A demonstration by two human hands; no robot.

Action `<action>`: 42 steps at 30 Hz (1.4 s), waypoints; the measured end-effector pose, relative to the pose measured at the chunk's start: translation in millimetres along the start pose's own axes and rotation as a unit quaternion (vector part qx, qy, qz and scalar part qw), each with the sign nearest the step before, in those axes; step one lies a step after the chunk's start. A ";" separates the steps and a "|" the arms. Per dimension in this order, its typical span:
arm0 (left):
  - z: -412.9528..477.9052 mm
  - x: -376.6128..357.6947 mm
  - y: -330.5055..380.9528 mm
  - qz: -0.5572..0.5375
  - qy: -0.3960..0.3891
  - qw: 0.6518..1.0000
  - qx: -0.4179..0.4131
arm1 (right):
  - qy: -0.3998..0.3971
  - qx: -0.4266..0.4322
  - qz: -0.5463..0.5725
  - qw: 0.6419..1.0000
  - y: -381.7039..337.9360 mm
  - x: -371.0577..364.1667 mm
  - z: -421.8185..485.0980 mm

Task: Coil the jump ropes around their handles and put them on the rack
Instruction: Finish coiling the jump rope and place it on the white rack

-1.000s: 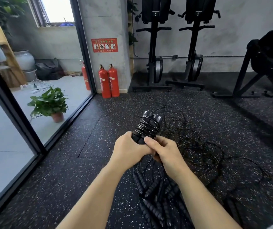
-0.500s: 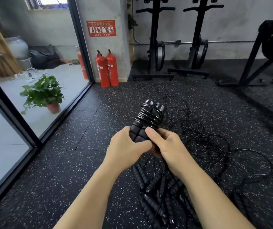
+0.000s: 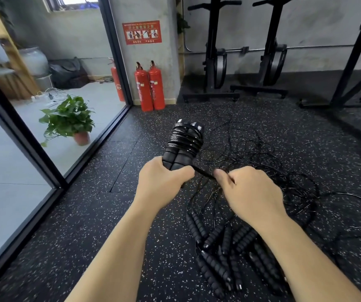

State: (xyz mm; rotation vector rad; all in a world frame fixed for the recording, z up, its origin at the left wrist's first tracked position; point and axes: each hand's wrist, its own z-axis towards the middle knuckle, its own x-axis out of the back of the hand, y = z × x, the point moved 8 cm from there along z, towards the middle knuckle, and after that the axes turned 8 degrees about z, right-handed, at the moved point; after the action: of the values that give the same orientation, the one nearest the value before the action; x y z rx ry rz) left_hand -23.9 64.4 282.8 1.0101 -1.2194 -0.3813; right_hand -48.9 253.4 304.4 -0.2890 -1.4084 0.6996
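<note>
Right hand (image 3: pixel 249 192): fingers (image 3: pixel 220 175) closed in a pinch on the tail (image 3: pixel 204 173) of the cord. The other fingers are curled under, and how they lie can't be made out.

The tail is short and looks taut. It runs up and left from the pinch to the left hand (image 3: pixel 164 184), just beside it.

Left hand: fist wrapped round the lower end of the two handles (image 3: pixel 175 159), held side by side.

Long axis of the handles: near upright, tops leaning away and a little right. The coil (image 3: pixel 186 138) covers the upper half, and the lower grips are bare above the fist.

So the free end lies right of the handles and below the coil. The right hand is nearer to it. Judgement: last turn or tuck, which needs the tail carried across the axis while the left hand keeps the pair steady. If the pinch slackens, the top loops could spring off.

Spare ropes (image 3: pixel 229 247) are heaped on the floor (image 3: pixel 87 236) under the right forearm, with loose cord spreading toward the floor's far right. Black stands (image 3: pixel 214 62) line the far edge. I can't tell which one is the rack.
</note>
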 end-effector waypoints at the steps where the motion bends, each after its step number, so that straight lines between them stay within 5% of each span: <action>1: 1.3 3.2 -3.0 0.006 0.006 1.000 0.007 | 0.016 0.012 -0.028 0.999 -2.5 4.7 -2.3; 8: 4.9 15.1 -14.1 0.058 0.024 0.998 0.031 | 0.146 0.116 -0.113 0.976 -19.8 36.3 -18.8; 14: 0.4 14.0 -7.8 0.135 0.016 0.991 0.021 | 0.226 0.227 -0.076 0.944 -40.4 45.8 -34.7; 19: -19.1 -9.5 27.1 0.394 0.002 0.915 -0.086 | 0.253 0.287 -0.074 0.921 -54.0 49.1 -37.5; 25: -45.3 -40.7 50.3 0.494 -0.046 0.842 -0.211 | 0.250 0.263 -0.077 0.929 -39.0 53.3 -26.1; 31: -58.4 -54.0 57.0 0.483 -0.103 0.811 -0.313 | 0.196 0.216 -0.113 0.950 -15.8 46.3 -10.9; 34: -64.2 -56.4 58.2 0.476 -0.135 0.794 -0.353 | 0.107 0.195 -0.121 0.967 -6.8 35.3 -2.1; 37: -70.3 -59.2 60.2 0.467 -0.142 0.783 -0.386 | 0.050 0.180 -0.067 0.980 -3.1 31.1 0.9; 42: -75.6 -60.0 62.3 0.362 -0.142 0.813 -0.432 | -0.084 0.110 0.112 0.984 16.8 20.1 3.8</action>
State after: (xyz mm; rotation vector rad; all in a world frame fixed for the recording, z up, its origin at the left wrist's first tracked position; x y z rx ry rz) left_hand 7.2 174.0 297.4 -0.3321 -1.3841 -0.4152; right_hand -57.0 277.6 311.5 -0.2196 -1.4549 1.0763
